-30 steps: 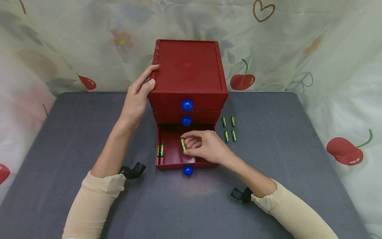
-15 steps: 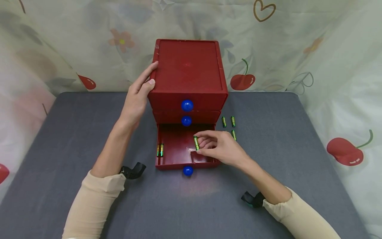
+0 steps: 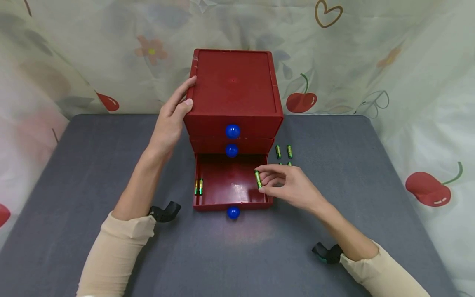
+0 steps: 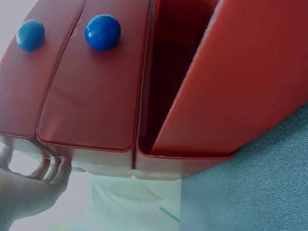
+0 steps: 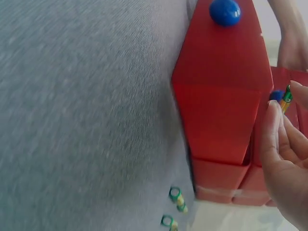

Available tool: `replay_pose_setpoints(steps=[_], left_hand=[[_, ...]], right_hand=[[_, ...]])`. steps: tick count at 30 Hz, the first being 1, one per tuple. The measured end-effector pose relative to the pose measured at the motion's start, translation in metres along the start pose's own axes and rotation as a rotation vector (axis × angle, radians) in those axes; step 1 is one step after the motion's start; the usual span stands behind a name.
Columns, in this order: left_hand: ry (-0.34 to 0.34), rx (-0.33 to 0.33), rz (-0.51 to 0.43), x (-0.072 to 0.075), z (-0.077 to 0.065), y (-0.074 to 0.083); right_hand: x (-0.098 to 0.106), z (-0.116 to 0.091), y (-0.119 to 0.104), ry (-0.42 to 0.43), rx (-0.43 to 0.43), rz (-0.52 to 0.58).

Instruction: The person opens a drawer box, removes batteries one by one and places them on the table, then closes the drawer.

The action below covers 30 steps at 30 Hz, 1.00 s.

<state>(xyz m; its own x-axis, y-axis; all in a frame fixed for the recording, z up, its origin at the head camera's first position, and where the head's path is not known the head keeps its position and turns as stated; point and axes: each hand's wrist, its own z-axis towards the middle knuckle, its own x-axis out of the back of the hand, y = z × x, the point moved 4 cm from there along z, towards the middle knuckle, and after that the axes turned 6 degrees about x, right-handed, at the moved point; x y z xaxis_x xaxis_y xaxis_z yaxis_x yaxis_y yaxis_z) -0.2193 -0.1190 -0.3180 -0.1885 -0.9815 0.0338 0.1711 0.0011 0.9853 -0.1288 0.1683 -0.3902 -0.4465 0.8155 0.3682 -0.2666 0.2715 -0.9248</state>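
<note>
A red drawer cabinet point(image 3: 233, 90) with blue ball knobs stands on the table, its bottom drawer point(image 3: 219, 202) pulled out. My left hand point(image 3: 169, 119) rests on the cabinet's left side, thumb and a finger at the top edge; the left wrist view shows its fingers point(image 4: 48, 175) along the side wall. Between thumb and fingertips my right hand point(image 3: 289, 183) pinches a green-and-yellow battery point(image 3: 258, 179), over the right part of the open drawer. Two batteries point(image 3: 198, 187) lie side by side at the drawer's left wall.
Several batteries point(image 3: 289, 151) lie on the grey table point(image 3: 334, 156) right of the cabinet, the nearer ones partly hidden by my right hand. A patterned curtain point(image 3: 237, 24) hangs behind the table. Two upper drawers point(image 3: 208, 144) are closed.
My right hand has moved to the right with the battery, from the drawer's middle toward its right wall, covering more of the table batteries. The left hand has stayed almost still.
</note>
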Motion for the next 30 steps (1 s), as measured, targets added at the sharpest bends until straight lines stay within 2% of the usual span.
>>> replay_pose_setpoints(steps=[10, 24, 30], left_hand=[[0.004, 0.007, 0.041, 0.002, 0.0, -0.001], [0.027, 0.022, 0.068, 0.005, -0.001, -0.002], [0.017, 0.026, 0.045, 0.004, -0.001, -0.002]], right_hand=[[0.018, -0.009, 0.007, 0.011, 0.0, -0.044], [0.03, -0.021, 0.026, 0.045, -0.03, -0.038], [0.034, -0.026, 0.035, 0.054, -0.05, -0.044]])
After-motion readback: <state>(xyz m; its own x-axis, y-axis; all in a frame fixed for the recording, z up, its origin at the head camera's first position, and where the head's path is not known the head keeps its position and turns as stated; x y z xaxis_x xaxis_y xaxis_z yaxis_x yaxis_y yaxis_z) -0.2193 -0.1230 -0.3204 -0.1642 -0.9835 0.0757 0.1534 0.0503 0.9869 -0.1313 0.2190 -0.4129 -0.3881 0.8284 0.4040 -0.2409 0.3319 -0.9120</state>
